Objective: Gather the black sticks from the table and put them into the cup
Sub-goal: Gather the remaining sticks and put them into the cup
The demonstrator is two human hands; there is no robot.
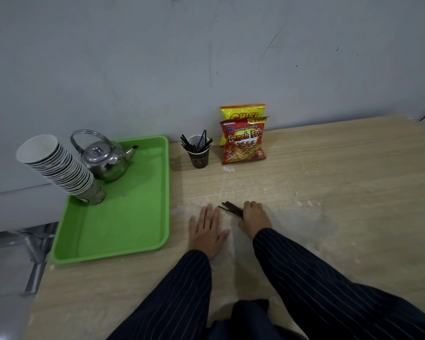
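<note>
wall (206,45): grey, scuffed | table (329,192): light wood | lighting: dim

Black sticks (232,208) lie on a pale wood-grain tabletop (329,182); the tray (123,231) is bright green, the sleeves (317,278) dark navy with thin white pinstripes.

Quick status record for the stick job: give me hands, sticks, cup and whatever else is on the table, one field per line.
right hand: closed around a bundle of black sticks, low at the table
left hand: flat on the table, open, holding nothing
cup: dark, upright near the wall, already holds several black sticks
loose sticks elsewhere: none visible
green tray: left of the hands, carries a metal kettle and a stack of paper cups
snack bags: two, right of the cup
</note>
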